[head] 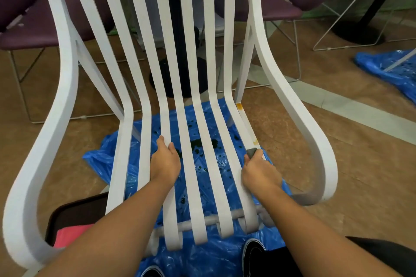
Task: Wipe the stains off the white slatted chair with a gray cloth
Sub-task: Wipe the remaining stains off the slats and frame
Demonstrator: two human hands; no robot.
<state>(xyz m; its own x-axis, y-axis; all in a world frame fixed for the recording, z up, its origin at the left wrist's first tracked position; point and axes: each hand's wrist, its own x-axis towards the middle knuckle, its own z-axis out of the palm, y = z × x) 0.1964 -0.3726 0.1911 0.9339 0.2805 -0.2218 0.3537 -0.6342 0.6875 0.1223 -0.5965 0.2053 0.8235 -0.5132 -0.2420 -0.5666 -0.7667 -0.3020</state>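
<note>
— Looking down, we see the white slatted chair (67, 83) standing over a blue plastic sheet (108, 155) spread on the brown floor (337, 153). Where are our hands?

— Our left hand (165, 162) lies on one of the middle seat slats and grips it. The thumb is at the slat's right edge and the fingers curl over its left edge.

— And the other one?

— Our right hand (261, 173) is closed round the gray cloth (252, 152). We can see only a small bunched corner of it poking out above the knuckles. The hand presses that corner onto the rightmost seat slat, near the chair's right arm.

— Do we see stains there?

— Two yellow-orange ones, both on that same slat. The lower stain (255, 141) sits just beyond the cloth, almost touching it. The upper stain (239, 105) is farther up, where the seat bends into the back.

— What about the dark marks between our hands?

— Those dark green blotches (198, 144) are on the plastic below, showing through the gaps between slats. We cannot tell whether any are on the slats themselves.

— And around us?

— Purple chairs (33, 29) on thin wire legs stand behind, and a second blue sheet (387, 69) lies well off to the right. Our black shoes (254, 252) show at the bottom edge, and a pink thing (67, 236) lies at the lower left.
</note>
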